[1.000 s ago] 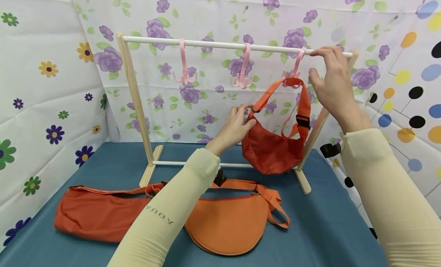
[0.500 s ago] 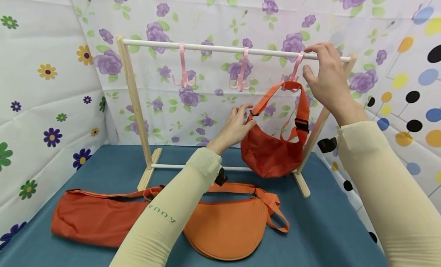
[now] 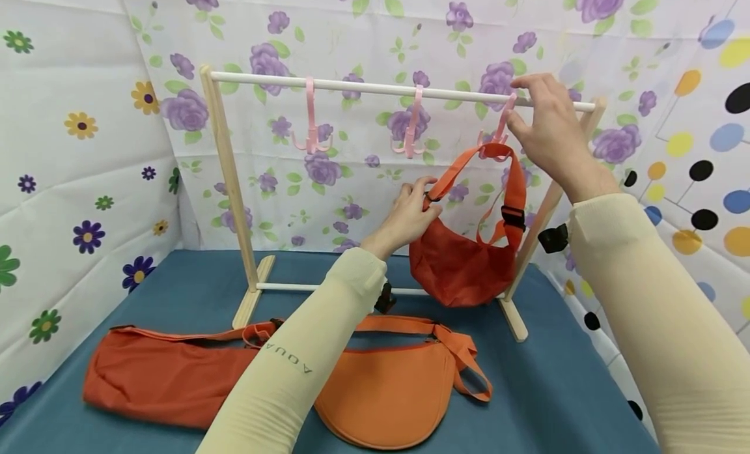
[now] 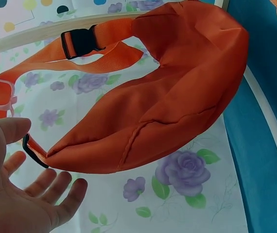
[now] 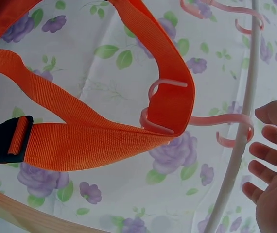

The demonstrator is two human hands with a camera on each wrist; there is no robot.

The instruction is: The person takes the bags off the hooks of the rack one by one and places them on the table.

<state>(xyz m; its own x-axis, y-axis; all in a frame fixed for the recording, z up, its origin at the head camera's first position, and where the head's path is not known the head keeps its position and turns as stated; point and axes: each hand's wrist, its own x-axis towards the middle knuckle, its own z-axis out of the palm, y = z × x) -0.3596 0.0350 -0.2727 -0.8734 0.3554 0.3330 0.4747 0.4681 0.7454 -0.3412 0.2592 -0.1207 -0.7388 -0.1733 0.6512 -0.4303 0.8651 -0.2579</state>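
A red-orange shoulder bag (image 3: 463, 262) hangs by its strap (image 5: 175, 97) from the rightmost pink hook (image 5: 216, 120) on the rack's white rod (image 3: 363, 87). The strap loops over the hook's prongs, and a black buckle (image 5: 7, 141) shows on it. My left hand (image 3: 407, 213) is at the bag's left end, thumb and fingers spread around the black strap slider (image 4: 34, 151) without closing on it. Up by the rod, beside the top of that hook, is my right hand (image 3: 547, 131). Its fingers are loosely bent and hold nothing in the right wrist view.
Two more pink hooks (image 3: 311, 118) hang along the rod to the left. On the blue tabletop (image 3: 545, 382) lie a red bag (image 3: 164, 382) at left and an orange half-round bag (image 3: 387, 395) in the middle. Wooden feet (image 3: 513, 319) support the rack; patterned cloth surrounds it.
My right hand has shifted left along the rod, closer to the rightmost hook. The left hand has edged slightly right at the bag's end. The bag still hangs from the hook.
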